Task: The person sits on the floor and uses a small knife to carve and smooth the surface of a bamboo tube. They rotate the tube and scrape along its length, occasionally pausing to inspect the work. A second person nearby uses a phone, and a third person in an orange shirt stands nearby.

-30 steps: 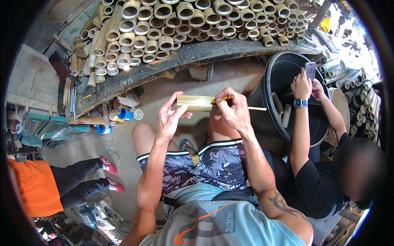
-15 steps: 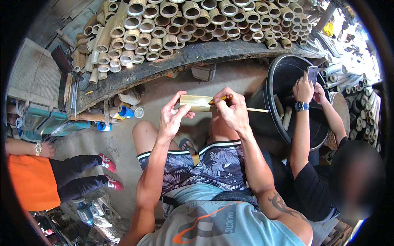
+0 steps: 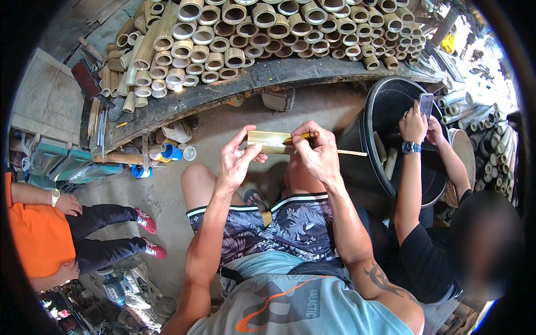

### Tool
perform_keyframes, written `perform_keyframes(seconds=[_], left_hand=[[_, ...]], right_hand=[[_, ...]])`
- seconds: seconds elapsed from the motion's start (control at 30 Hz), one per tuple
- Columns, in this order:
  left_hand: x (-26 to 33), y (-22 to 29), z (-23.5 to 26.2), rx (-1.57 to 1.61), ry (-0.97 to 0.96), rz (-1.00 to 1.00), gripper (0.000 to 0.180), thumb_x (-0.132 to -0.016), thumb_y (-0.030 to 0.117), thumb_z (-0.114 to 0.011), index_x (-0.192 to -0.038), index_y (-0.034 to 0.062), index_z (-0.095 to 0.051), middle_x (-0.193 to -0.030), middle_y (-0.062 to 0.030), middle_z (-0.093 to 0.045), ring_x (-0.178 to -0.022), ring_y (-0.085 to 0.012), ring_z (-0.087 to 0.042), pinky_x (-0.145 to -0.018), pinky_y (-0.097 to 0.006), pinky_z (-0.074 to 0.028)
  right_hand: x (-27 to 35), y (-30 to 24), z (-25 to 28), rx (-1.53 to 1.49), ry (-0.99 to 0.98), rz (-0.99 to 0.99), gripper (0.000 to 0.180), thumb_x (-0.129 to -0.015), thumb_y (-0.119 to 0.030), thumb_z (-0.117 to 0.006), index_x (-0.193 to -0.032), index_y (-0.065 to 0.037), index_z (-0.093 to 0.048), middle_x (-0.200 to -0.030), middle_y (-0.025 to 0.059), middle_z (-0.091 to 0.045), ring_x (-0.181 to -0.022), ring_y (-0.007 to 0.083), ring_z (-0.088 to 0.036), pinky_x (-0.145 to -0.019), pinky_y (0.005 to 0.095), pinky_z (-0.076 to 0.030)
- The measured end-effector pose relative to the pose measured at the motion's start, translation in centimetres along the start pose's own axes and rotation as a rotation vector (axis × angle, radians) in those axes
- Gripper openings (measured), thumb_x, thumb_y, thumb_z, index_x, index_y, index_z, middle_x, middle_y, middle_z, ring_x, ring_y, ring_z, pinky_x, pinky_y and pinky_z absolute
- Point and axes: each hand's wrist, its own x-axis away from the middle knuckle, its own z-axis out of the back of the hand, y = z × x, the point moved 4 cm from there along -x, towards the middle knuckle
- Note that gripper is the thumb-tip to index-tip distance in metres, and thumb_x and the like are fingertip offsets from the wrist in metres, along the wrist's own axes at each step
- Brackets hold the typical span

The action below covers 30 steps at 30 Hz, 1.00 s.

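One bamboo piece (image 3: 263, 138) is held crosswise, twelve o'clock from the shorts (image 3: 301, 229). The left hand (image 3: 234, 161) pinches its nine-o'clock end between fingers, seemingly to steady it; the right hand (image 3: 317, 153) has fingers closed around a pencil (image 3: 306, 135), apparently slanted for control, above a thin stick (image 3: 352, 153) jutting toward three o'clock.

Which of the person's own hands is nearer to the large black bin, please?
Right. The right hand, holding a yellow pencil, is left of the black bin; the left hand, at the left end of the bamboo piece, is farther left.
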Motion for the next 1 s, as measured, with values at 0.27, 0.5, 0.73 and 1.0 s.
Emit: perform_keyframes(seconds=[0.27, 0.5, 0.73, 1.0], left_hand=[[0.1, -0.1, 0.1, -0.054, -0.016, 0.005, 0.050, -0.102, 0.007, -0.065, -0.148, -0.0035, -0.048, -0.112, -0.0130, -0.070, -0.081, -0.0179, -0.073, -0.075, -0.031, -0.062], [0.0, -0.3, 0.2, -0.027, -0.008, 0.001, 0.050, -0.100, 0.004, -0.066, -0.147, -0.0062, -0.050, -0.115, -0.0130, -0.068, -0.081, -0.0171, -0.073, -0.073, -0.030, -0.061], [0.1, -0.4, 0.3, -0.055, -0.012, 0.003, 0.050, -0.102, 0.007, -0.063, -0.149, -0.0013, -0.047, -0.108, -0.0122, -0.071, -0.082, -0.0187, -0.073, -0.076, -0.032, -0.062], [-0.1, -0.6, 1.1, -0.018, 0.016, 0.032, 0.054, -0.100, 0.008, -0.069, -0.149, -0.0045, -0.050, -0.118, -0.0112, -0.067, -0.082, -0.0158, -0.072, -0.074, -0.028, -0.060]], right_hand=[[0.0, 0.4, -1.2, 0.033, 0.005, 0.046, 0.009, -0.084, -0.009, -0.065, -0.089, -0.002, -0.068, -0.074, 0.0118, -0.069, -0.065, 0.0206, -0.065, -0.061, 0.0339, -0.050], [0.0, -0.2, -1.3, 0.066, -0.014, 0.067, 0.008, -0.083, -0.007, -0.065, -0.088, -0.002, -0.068, -0.074, 0.0136, -0.068, -0.065, 0.0231, -0.066, -0.061, 0.0348, -0.050], [0.4, 0.6, -1.1, -0.007, -0.069, -0.001, 0.010, -0.097, -0.006, -0.063, -0.101, 0.001, -0.069, -0.085, 0.0069, -0.072, -0.076, 0.0119, -0.064, -0.069, 0.0280, -0.052], [2.4, 0.3, 7.1, 0.508, 0.074, -0.027, 0.027, -0.091, -0.016, -0.073, -0.113, -0.001, -0.070, -0.096, 0.0190, -0.076, -0.085, 0.0347, -0.075, -0.077, 0.0412, -0.059]])
